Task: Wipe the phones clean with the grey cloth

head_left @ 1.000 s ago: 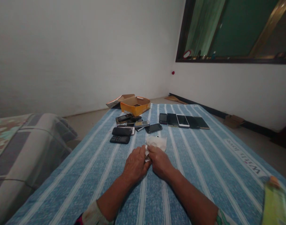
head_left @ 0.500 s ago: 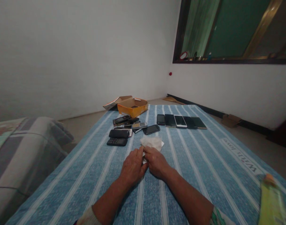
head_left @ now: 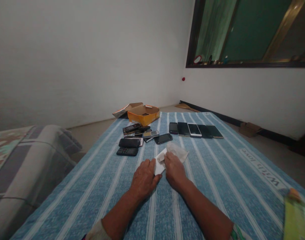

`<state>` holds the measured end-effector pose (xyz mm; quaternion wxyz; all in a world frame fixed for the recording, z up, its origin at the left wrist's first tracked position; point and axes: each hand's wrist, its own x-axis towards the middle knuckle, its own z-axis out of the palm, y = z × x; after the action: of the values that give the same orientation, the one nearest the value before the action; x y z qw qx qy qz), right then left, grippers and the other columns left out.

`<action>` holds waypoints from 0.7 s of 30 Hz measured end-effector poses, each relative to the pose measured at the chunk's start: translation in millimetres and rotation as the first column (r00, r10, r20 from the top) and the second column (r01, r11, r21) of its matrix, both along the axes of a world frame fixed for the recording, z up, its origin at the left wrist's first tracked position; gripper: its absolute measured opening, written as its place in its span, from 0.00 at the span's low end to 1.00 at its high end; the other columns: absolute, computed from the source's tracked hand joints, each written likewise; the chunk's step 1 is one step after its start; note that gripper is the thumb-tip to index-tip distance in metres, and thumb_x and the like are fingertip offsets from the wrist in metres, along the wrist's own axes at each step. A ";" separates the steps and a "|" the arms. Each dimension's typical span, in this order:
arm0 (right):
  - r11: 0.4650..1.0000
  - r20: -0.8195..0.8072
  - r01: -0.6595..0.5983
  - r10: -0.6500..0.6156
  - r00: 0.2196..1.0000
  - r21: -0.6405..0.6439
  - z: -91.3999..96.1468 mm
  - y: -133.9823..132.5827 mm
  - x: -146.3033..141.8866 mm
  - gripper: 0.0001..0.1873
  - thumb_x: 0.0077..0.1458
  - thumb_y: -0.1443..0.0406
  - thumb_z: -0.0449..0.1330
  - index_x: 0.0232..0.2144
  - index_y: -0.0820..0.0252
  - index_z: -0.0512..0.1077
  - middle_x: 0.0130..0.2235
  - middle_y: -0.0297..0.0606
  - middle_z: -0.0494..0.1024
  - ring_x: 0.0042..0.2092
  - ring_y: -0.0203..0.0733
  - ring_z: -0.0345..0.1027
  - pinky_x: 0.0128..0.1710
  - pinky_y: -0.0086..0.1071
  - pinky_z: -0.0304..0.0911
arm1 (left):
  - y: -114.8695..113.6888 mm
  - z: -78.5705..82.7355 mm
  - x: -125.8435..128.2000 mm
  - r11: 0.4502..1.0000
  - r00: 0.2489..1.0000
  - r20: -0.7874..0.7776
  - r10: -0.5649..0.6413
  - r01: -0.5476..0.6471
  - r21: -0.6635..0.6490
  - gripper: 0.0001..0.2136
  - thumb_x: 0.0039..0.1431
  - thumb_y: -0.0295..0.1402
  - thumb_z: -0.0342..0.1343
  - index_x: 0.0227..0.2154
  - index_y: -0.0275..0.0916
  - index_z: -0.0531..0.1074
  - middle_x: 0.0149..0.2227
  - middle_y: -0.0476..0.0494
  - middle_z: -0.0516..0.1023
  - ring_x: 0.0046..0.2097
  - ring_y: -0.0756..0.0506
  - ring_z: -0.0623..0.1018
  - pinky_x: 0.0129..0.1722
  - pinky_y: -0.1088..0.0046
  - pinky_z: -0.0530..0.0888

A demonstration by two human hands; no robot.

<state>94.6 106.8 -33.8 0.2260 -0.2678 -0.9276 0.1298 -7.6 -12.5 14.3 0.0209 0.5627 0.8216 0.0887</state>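
A flat white phone [head_left: 159,167] lies on the striped cloth between my hands, its far part covered. My left hand [head_left: 143,179] grips its left and near edges, with the thumb at the near end and the fingers along the side. Bunched in my right hand [head_left: 174,170] is a white tissue [head_left: 177,152], pressed on the phone's upper face. The tissue's loose end spreads out past the fingers to the right. Just beyond my hands lies a black touchscreen phone [head_left: 163,138].
A pile of old phones [head_left: 129,143] sits at the left, with a black keypad phone [head_left: 127,151] nearest. Several phones lie in a row [head_left: 194,130] at the right. Behind stands an open orange box [head_left: 144,116]. A yellow-green packet [head_left: 295,216] is at the near right corner.
My right hand has slid right with the tissue, away from my left hand, uncovering part of the white phone. The view has shifted slightly.
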 end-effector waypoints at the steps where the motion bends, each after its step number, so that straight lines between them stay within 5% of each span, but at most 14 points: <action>1: 0.998 -0.015 -0.064 0.064 0.998 0.002 -1.9 -3.0 -0.2 0.21 0.59 0.74 0.52 0.53 0.65 0.72 0.57 0.51 0.71 0.62 0.49 0.60 0.63 0.41 0.54 | 0.1 -1.8 -0.7 1.000 1.000 0.009 -0.003 0.002 0.009 0.21 0.62 0.34 0.55 0.57 0.34 0.63 0.49 0.36 0.72 0.53 0.37 0.71 0.53 0.62 0.69; 6: 0.952 -0.053 -0.304 0.305 0.951 0.020 -3.7 -5.7 -6.2 0.22 0.57 0.74 0.53 0.53 0.63 0.72 0.57 0.47 0.72 0.60 0.47 0.62 0.63 0.40 0.55 | 1.2 -10.3 -4.8 0.998 1.000 0.026 -0.011 0.009 0.059 0.26 0.60 0.31 0.55 0.60 0.32 0.59 0.51 0.34 0.72 0.54 0.36 0.71 0.55 0.60 0.69; 16: 0.997 -0.060 0.068 -0.070 0.996 -0.033 -5.5 12.0 -7.7 0.20 0.61 0.75 0.48 0.51 0.66 0.73 0.59 0.54 0.69 0.63 0.53 0.59 0.63 0.46 0.53 | 1.9 -6.9 -3.0 0.999 1.000 0.016 0.002 -0.003 0.037 0.27 0.61 0.34 0.56 0.62 0.29 0.59 0.51 0.31 0.73 0.54 0.35 0.72 0.55 0.58 0.70; 21: 0.988 -0.044 -0.157 0.157 0.987 0.009 -8.9 3.6 -6.2 0.18 0.59 0.73 0.54 0.50 0.63 0.73 0.59 0.48 0.70 0.63 0.50 0.57 0.65 0.43 0.50 | 1.2 -8.6 -3.7 0.999 1.000 0.011 -0.005 0.004 0.054 0.27 0.61 0.32 0.56 0.61 0.31 0.59 0.52 0.32 0.72 0.55 0.36 0.72 0.57 0.59 0.69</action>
<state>88.5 110.4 -42.8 0.2366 -0.1902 -0.9408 0.1509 -11.2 -11.2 5.7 0.0104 0.5643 0.8176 0.1140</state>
